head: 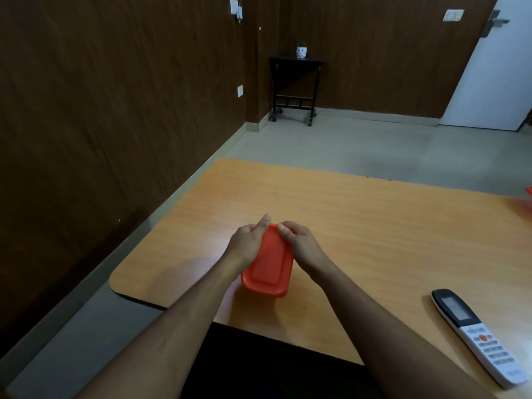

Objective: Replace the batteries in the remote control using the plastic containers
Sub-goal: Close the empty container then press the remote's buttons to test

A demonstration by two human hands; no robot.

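An orange plastic container [269,269] with its lid on sits on the wooden table [359,226], near the front edge. My left hand [248,245] grips its left side, thumb stretched along the far corner. My right hand [300,243] holds the right side with fingers curled over the far edge of the lid. A white remote control [478,336] with a dark screen lies face up at the front right, apart from both hands. The container's contents are hidden.
A second orange container [529,201] shows only partly at the table's right edge. A dark wood-panelled wall runs along the left. A small black side table [293,87] with a white pot stands far across the floor.
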